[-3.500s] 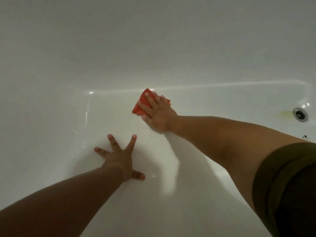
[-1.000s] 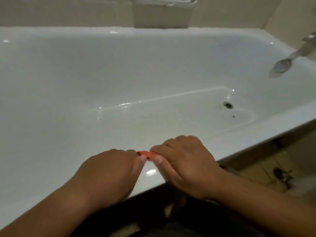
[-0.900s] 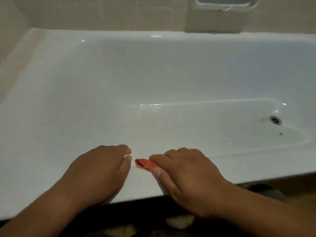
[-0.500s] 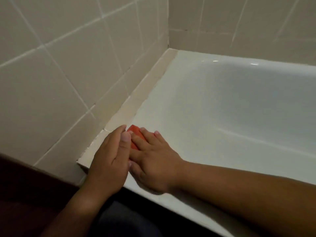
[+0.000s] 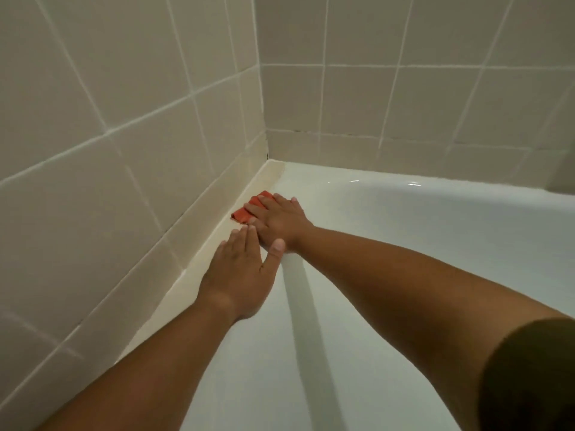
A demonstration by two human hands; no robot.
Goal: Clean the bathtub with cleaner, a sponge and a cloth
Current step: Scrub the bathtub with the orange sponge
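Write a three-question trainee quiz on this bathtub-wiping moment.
1. True or false: the right hand presses the red folded cloth with straight fingers against the white bathtub's rim.
2. The left hand is: A) gripping the cloth; B) lying flat on the rim, nearer the person than the cloth; C) out of view.
3. Short answer: what surface rises right beside the cloth?
Key: 1 true; 2 B; 3 the beige tiled wall.

A red cloth (image 5: 242,213), under the right hand (image 5: 281,220), lies on the bathtub rim (image 5: 311,188) (centre frame, along the tiles (image 5: 93,150)).
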